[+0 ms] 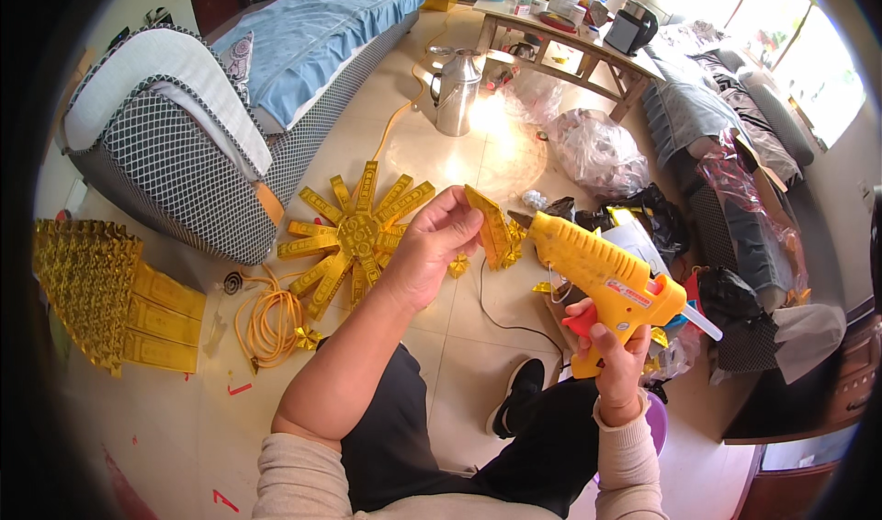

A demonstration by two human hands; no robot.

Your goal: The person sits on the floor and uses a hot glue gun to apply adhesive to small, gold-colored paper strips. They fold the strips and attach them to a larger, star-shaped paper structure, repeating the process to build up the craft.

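Observation:
Between the thumb and fingers of my left hand (441, 244) is a folded gold paper piece (493, 230), tilted upright. My right hand (613, 354) grips the handle of a yellow hot glue gun (592, 258) with a red trigger. A clear glue stick (701, 321) sticks out of the gun's back end. The gun's dark nozzle points at the gold piece, a short way off its right edge. Beyond my left forearm, a star-shaped gold paper ornament (358, 236) with many radiating arms lies on the floor, partly hidden by that arm.
At left are stacked gold paper pieces (89, 286) and a coiled orange cord (265, 323). A metal vacuum flask (457, 96) stands ahead, near a wooden table (572, 51). Plastic bags (599, 151) lie at right. A purple basin (657, 423) is beside my right wrist.

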